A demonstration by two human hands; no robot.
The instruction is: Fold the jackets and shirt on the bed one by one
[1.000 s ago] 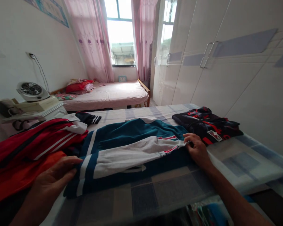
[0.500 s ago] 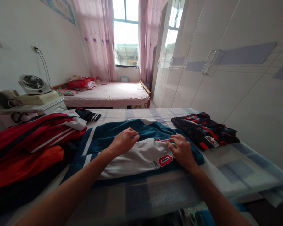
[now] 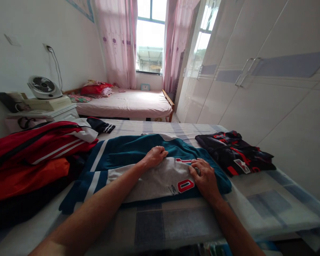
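A teal and grey sweatshirt [image 3: 154,179] with white stripes and red-and-white number prints lies partly folded across the checked bedspread in front of me. At the upper edge of its grey part, my left hand [image 3: 156,156] is closed with the fingers curled onto the cloth. My right hand [image 3: 203,174] pinches the cloth beside the number prints, thumb against curled fingers. Both fingertips are partly hidden by the fabric and the hands themselves. Farther right lies a folded black and red garment [image 3: 234,153], apart from my hands.
To the left is a heap of clothes with a red jacket [image 3: 45,142] and an orange garment [image 3: 42,177]. A fan [image 3: 44,87] stands on a cabinet behind it. Another bed [image 3: 128,103] is under the window, and a white wardrobe [image 3: 256,103] lines the right side.
My left hand has shifted right and closed on the grey cloth's upper edge. The right hand has stayed close to the prints, its fingers curling in. The view has turned slightly.
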